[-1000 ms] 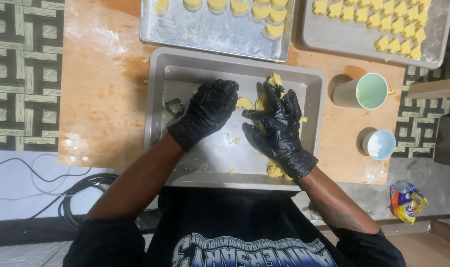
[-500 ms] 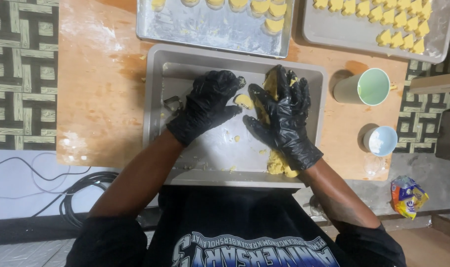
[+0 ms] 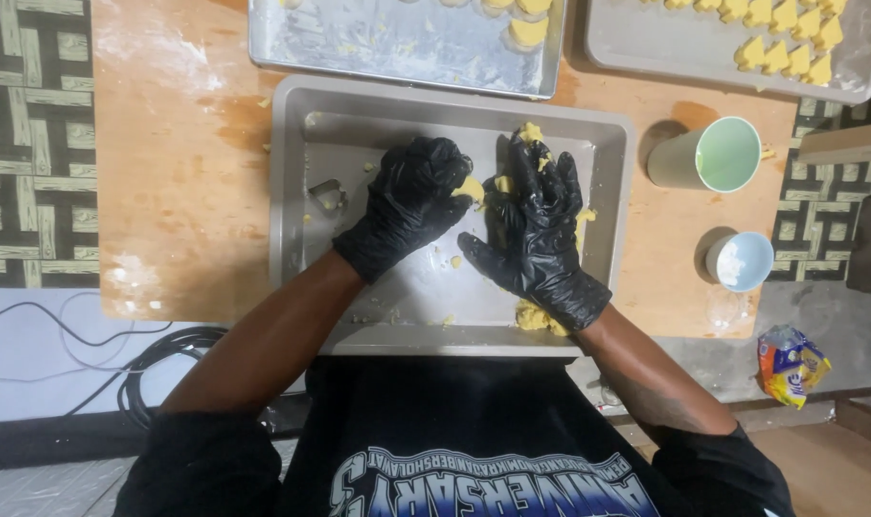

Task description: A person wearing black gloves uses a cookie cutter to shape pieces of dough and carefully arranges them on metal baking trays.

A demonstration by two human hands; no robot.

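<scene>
Head view: inside the grey baking tray (image 3: 292, 172), the gloved left hand (image 3: 411, 206) curls shut over one end of the yellow dough (image 3: 474, 188). The right hand (image 3: 536, 225) lies flat, fingers spread, pressing it. The dough's long axis is hidden; a metal cutter (image 3: 326, 194) sits well left.

A wooden board (image 3: 177, 191), dusted with flour in patches, carries everything. On it lies a grey baking tray (image 3: 292, 191) in the middle, with two more trays beyond it: a metal tray (image 3: 397, 48) on the left and another tray (image 3: 646, 48) on the right holding yellow dough pieces (image 3: 785, 38). To the right stand a green cup (image 3: 708, 155) and a small blue bowl (image 3: 740, 260).
</scene>
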